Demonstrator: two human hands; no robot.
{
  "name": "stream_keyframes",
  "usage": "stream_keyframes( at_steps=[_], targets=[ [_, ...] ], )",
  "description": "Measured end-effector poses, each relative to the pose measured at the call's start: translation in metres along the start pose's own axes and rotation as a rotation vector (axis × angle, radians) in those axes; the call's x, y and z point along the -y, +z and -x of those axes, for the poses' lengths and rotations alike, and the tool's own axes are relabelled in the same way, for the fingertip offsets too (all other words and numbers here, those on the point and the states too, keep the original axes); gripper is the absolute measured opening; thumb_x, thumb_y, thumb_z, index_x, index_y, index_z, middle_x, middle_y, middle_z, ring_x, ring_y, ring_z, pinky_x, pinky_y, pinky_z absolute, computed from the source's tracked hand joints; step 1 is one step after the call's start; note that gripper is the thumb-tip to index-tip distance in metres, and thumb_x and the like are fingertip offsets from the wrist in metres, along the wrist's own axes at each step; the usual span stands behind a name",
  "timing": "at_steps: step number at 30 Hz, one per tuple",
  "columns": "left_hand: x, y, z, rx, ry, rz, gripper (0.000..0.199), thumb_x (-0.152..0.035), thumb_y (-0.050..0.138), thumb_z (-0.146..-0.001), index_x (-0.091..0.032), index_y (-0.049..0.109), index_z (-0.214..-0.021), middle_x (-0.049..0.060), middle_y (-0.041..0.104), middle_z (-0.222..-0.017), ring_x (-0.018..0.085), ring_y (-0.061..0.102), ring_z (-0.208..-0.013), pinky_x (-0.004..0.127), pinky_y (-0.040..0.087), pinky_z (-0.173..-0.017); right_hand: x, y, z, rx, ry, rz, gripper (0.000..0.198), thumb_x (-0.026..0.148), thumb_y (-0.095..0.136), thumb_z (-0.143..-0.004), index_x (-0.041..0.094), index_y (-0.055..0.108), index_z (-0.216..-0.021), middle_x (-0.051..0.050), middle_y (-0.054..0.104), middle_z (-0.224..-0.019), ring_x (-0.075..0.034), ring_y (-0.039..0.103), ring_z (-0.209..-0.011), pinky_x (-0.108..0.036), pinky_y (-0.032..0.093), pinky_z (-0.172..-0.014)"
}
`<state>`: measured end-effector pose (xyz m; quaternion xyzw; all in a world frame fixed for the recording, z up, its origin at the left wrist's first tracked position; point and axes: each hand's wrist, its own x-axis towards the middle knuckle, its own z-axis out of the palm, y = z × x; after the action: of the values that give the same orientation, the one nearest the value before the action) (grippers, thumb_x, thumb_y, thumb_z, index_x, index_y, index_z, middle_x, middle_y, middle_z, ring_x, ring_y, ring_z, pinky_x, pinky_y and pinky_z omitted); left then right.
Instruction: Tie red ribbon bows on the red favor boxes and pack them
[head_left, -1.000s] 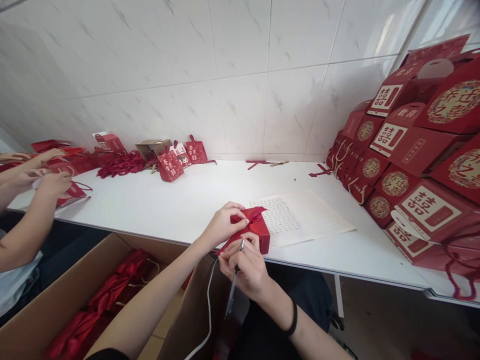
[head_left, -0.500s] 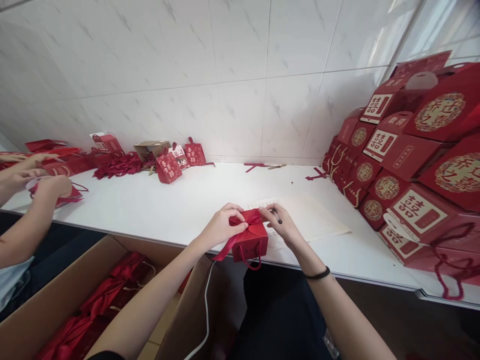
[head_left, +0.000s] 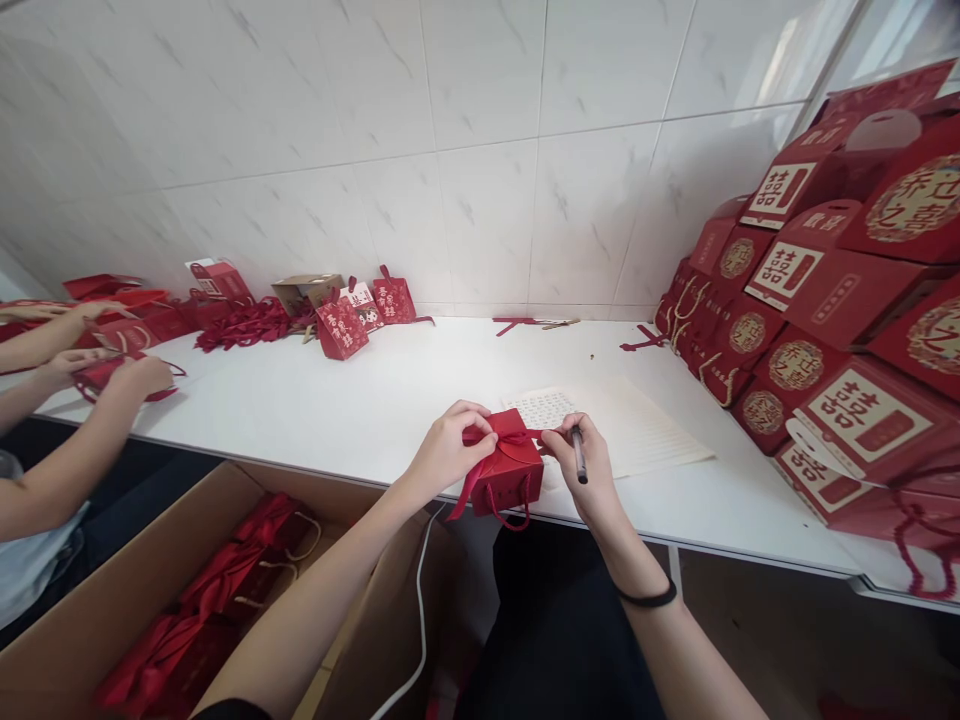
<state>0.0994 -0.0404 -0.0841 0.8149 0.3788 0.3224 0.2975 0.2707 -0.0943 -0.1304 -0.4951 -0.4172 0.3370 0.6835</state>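
A small red gift box (head_left: 521, 472) with a rope handle sits at the table's front edge. Red ribbon (head_left: 469, 487) is tied across its top, one tail hanging down the left side. My left hand (head_left: 448, 447) is closed, pinching the ribbon loop between thumb and fingers on the left of the knot. On the right, my right hand (head_left: 589, 462) pinches the other end of the ribbon. A dark pen (head_left: 579, 455) is also tucked in that hand. Beyond the box lies a sheet of written paper (head_left: 645, 435), partly behind my right hand.
Stacked red boxes (head_left: 832, 290) fill the right side. A cardboard carton (head_left: 97, 580) with red boxes stands below the table on the left. Small bags (head_left: 343, 328) and a ribbon pile (head_left: 244, 322) lie toward the wall. Another person's hands (head_left: 139, 378) work at far left.
My right hand has drawn away to the right, and a stretch of ribbon now shows between it and the knot. The pen has swung to point toward me. The left hand keeps its pinch.
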Motion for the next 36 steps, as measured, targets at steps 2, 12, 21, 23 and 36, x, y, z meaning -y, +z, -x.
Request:
stream_keyframes(
  at_steps=[2, 12, 21, 23, 36],
  targets=[
    [-0.001, 0.0, 0.001, -0.001, -0.003, -0.001, 0.011, -0.026, 0.055, -0.077, -0.019, 0.058, -0.069, 0.004, 0.058, -0.106, 0.018, 0.057, -0.097, 0.035, 0.044, -0.091, 0.0, -0.003, 0.002, -0.028, -0.031, 0.029, 0.033, 0.037, 0.066, -0.068, 0.022, 0.037, -0.076, 0.007, 0.048, -0.06, -0.016, 0.059, -0.061, -0.028, 0.044, -0.06],
    [0.0, 0.0, 0.0, 0.009, -0.012, -0.011, 0.013, -0.028, 0.054, -0.078, -0.019, 0.058, -0.069, 0.005, 0.057, -0.106, 0.018, 0.057, -0.096, 0.036, 0.045, -0.089, 0.006, -0.017, 0.027, -0.066, -0.067, 0.125, 0.031, 0.038, 0.063, -0.072, 0.022, 0.036, -0.076, 0.005, 0.049, -0.059, -0.019, 0.06, -0.061, -0.028, 0.041, -0.057],
    [0.003, -0.009, -0.005, 0.099, 0.112, -0.102, 0.017, -0.035, 0.056, -0.079, -0.021, 0.063, -0.086, 0.004, 0.058, -0.107, 0.018, 0.056, -0.099, 0.034, 0.044, -0.091, 0.006, -0.037, 0.014, -0.112, -0.26, 0.532, 0.032, 0.052, 0.048, -0.083, 0.02, 0.045, -0.086, 0.0, 0.051, -0.066, -0.016, 0.049, -0.054, -0.028, 0.04, -0.053],
    [0.003, -0.009, -0.006, 0.111, 0.11, -0.086, 0.017, -0.035, 0.055, -0.081, -0.021, 0.064, -0.083, 0.004, 0.059, -0.105, 0.018, 0.058, -0.095, 0.033, 0.045, -0.088, 0.001, -0.057, -0.001, -0.136, -0.322, 0.721, 0.04, 0.056, 0.04, -0.086, 0.018, 0.044, -0.099, -0.005, 0.055, -0.073, -0.021, 0.054, -0.062, -0.032, 0.043, -0.057],
    [0.01, -0.001, -0.005, 0.075, 0.057, 0.046, 0.016, -0.032, 0.054, -0.081, -0.02, 0.063, -0.078, 0.003, 0.06, -0.102, 0.017, 0.059, -0.093, 0.032, 0.046, -0.087, 0.012, -0.097, -0.052, 0.093, -0.679, 1.111, 0.023, 0.021, 0.041, -0.088, 0.016, 0.053, -0.107, -0.014, 0.06, -0.099, -0.028, 0.057, -0.092, -0.045, 0.049, -0.079]
  ],
)
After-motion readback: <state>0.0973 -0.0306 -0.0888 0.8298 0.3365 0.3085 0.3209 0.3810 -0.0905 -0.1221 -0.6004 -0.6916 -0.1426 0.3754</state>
